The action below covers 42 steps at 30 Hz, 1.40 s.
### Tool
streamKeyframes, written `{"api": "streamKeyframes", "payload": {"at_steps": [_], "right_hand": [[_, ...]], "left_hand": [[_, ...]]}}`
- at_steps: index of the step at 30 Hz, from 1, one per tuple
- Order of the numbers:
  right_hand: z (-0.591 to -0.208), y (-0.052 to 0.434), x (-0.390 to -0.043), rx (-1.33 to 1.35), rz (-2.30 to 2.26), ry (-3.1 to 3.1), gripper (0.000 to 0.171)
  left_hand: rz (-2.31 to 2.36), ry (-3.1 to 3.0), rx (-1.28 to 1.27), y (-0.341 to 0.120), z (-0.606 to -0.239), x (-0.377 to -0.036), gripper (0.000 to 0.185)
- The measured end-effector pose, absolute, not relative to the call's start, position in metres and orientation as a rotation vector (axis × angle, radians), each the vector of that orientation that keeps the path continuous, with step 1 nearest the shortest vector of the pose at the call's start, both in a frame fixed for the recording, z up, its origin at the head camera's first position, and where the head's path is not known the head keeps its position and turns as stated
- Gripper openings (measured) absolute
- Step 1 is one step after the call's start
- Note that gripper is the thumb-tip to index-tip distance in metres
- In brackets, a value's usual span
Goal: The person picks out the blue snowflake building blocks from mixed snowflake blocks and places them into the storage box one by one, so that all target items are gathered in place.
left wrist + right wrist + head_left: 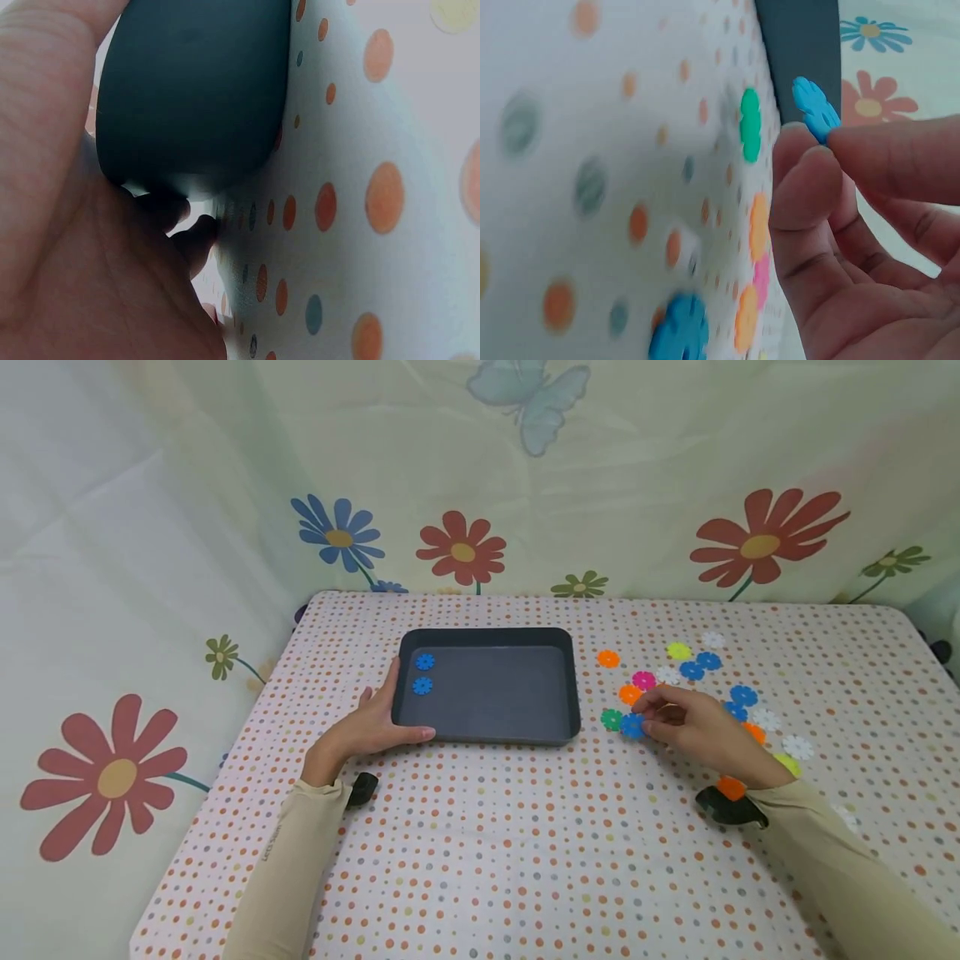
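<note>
A dark grey rectangular tray (487, 693) stands on the table, with two blue snowflake discs (423, 673) lying near its left side. My left hand (375, 718) grips the tray's front left corner, thumb along the front rim and fingers against the left wall. Close up, the left wrist view shows the tray's dark rounded corner (195, 90) beside the palm (75, 225). Between thumb and forefinger my right hand (693, 731) pinches another blue snowflake disc (815, 110), right of the tray. A green disc (612, 719) lies just left of that one.
Scattered on the right of the dotted tablecloth (480, 843) are several more discs, among them orange (608, 658), pink (643, 680), yellow (679, 651), white (797, 747) and blue (743, 695). A flowered curtain (637, 485) hangs behind the table.
</note>
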State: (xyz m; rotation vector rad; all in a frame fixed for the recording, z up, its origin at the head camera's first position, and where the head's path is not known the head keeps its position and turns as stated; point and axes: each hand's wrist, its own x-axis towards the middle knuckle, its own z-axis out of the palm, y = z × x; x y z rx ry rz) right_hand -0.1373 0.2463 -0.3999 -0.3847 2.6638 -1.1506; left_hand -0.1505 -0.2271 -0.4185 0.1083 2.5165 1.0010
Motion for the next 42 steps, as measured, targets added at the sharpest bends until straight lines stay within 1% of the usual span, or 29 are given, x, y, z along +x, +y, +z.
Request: {"api": "streamKeyframes", "payload": {"at_steps": [9,23,34,42], "right_hand": [[-0.391,0.237,-0.147,-0.267,-1.361,2.479,0.029],[-0.381,0.213,-0.157,-0.261,-1.381,2.469,0.029],[-0.379,0.188,-0.164,-0.299,-1.634,2.277,0.031],[-0.375,0.17,-0.171,-0.338,-1.667,2.221,0.031]], "left_hand": [[1.016,2.521,0.124,-0.225,-0.419,-0.153,0.139],[1.02,2.521,0.124,-0.226,-0.42,-0.153,0.14],[1.003,2.544,0.162,-0.227,-0.422,-0.156,0.14],[1.012,2.54,0.134,-0.229,-0.423,-0.153,0.14]]}}
